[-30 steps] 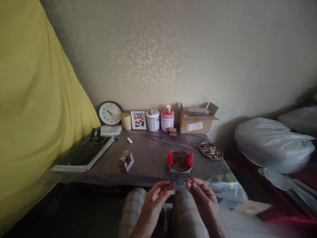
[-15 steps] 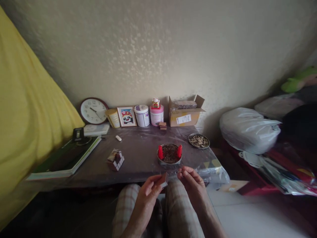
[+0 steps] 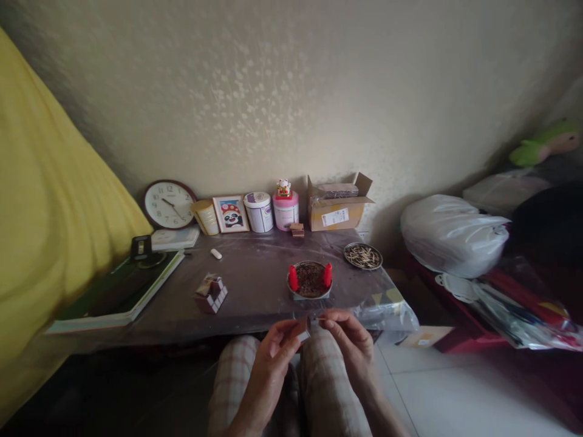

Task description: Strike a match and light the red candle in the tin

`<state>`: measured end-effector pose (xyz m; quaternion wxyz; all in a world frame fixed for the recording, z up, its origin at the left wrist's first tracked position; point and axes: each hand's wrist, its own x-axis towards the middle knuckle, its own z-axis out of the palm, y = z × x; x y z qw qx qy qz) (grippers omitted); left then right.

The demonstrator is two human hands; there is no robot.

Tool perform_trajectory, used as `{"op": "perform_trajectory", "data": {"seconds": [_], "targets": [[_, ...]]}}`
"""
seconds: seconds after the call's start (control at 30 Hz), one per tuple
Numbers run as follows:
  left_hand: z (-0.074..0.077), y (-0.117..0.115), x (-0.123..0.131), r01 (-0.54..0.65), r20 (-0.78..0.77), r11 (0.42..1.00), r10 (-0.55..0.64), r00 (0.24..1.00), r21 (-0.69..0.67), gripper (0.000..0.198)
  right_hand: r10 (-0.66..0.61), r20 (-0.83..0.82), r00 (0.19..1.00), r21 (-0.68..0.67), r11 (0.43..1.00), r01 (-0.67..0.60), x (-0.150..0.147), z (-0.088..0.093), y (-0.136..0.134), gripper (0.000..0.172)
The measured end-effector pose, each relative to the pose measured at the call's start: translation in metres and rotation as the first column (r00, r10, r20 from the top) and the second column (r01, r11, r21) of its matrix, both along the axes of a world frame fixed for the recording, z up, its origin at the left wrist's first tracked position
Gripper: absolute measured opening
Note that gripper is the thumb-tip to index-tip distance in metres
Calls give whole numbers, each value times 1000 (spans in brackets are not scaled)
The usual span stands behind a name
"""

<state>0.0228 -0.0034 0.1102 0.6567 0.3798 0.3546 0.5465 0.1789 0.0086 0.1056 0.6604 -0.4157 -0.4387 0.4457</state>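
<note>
My left hand (image 3: 275, 357) is closed around a small matchbox (image 3: 302, 329), held in front of the table's near edge. Between the thumb and fingertips of my right hand (image 3: 348, 340) is a thin matchstick (image 3: 320, 319), its tip pointing left, close beside the box. Whether the two touch I cannot tell. Just beyond my hands stands a round tin (image 3: 310, 295) filled with dark grains, with two red candles (image 3: 293, 278) upright at its left and right sides. Farther right lies a dish of matchsticks (image 3: 363, 256).
A stack of matchboxes (image 3: 212, 295) sits at the left, near a green book (image 3: 118, 285). Along the wall stand a clock (image 3: 170, 205), a framed picture (image 3: 231, 213), tins (image 3: 258, 212) and an open cardboard box (image 3: 337, 209). White bags (image 3: 450, 233) are piled off to the right.
My right hand has moved left, bringing the matchstick closer to the matchbox. My left hand still holds the box in nearly the same place. The view has shifted slightly.
</note>
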Motion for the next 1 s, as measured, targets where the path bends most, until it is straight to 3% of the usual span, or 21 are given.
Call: {"op": "perform_trajectory", "data": {"seconds": [0.17, 0.27, 0.4, 0.77, 1.0], "targets": [[-4, 0, -1, 9, -20, 1000, -9, 1000, 13, 21, -102, 418, 903, 274, 961, -18, 0, -7, -3, 8], [-5, -1, 0, -4, -2, 1000, 4, 1000, 23, 22, -191, 550, 813, 378, 925, -38, 1, -7, -5, 13], [-3, -3, -1, -23, 12, 1000, 23, 1000, 18, 23, -280, 585, 761, 468, 883, -35, 0, -3, -8, 16], [-3, -6, 0, -45, 18, 998, 44, 999, 34, 23, -347, 641, 685, 561, 821, -109, 1, -1, -10, 16], [5, -7, 2, -7, -12, 998, 8, 1000, 62, 21, -379, 619, 688, 586, 806, -83, 1, 1, -10, 18]]}}
